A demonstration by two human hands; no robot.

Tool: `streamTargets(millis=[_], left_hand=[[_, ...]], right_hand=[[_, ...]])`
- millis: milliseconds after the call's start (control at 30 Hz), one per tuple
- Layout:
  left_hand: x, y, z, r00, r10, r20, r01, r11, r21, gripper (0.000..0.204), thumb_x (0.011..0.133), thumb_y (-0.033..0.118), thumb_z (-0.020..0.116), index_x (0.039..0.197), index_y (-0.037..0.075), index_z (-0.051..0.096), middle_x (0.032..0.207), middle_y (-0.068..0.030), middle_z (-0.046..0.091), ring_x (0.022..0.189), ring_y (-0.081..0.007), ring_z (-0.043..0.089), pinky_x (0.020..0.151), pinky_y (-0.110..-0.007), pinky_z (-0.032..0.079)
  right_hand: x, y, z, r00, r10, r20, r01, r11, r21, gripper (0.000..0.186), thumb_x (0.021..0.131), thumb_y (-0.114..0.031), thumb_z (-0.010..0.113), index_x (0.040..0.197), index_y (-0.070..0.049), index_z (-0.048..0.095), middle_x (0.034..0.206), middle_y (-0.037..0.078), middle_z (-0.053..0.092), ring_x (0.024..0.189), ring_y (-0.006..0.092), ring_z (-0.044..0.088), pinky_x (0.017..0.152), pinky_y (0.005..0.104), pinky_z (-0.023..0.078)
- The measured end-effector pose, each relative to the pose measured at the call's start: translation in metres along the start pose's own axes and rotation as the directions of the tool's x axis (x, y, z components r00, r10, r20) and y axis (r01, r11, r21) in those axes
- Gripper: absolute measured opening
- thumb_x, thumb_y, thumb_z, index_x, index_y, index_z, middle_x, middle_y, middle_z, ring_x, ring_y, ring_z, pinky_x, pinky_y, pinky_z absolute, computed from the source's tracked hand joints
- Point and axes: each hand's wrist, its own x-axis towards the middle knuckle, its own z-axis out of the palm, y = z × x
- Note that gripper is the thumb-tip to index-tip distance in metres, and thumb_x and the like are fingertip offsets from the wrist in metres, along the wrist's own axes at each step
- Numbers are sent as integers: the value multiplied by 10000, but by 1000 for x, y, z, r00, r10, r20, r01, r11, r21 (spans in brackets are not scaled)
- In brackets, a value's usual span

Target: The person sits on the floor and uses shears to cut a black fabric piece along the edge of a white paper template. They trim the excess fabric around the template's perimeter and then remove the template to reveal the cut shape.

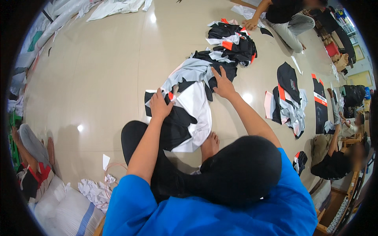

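Note:
My left hand lies with fingers apart on a black fabric piece with white parts and a small orange patch, on the floor in front of me. Partly beneath that piece is a white fabric piece, reaching toward my bare foot. My right hand is farther out, its fingers spread over the edge of dark and light fabric. A light grey fabric piece lies between the two hands. Beyond my right hand, a heap of black, white and orange fabric pieces runs away from me.
A person sits by the far end of the heap, one hand on it. Another fabric pile and a black panel with orange and white bands lie at right. More people sit at both sides. White sacks and paper scraps are at lower left.

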Motion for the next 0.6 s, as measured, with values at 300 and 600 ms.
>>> streamTargets(millis=[300,600], left_hand=[[2,1,-21,992,-121,29,118,990,70,908,793,312,959,1528,40,502,1375,-218,588,1312,-429,571,1087,-535,506],[6,1,-16,995,-100,-22,101,995,21,959,789,314,958,1586,83,477,1477,-235,527,1370,-469,518,1143,-575,474]], right_hand=[[110,25,28,979,-9,206,-8,997,80,566,854,-180,852,1386,-99,677,1313,370,657,1102,450,771,957,525,640],[225,146,-110,558,493,-667,-413,862,292,810,917,-456,840,1443,88,549,1338,364,665,1307,487,647,1103,541,535]])
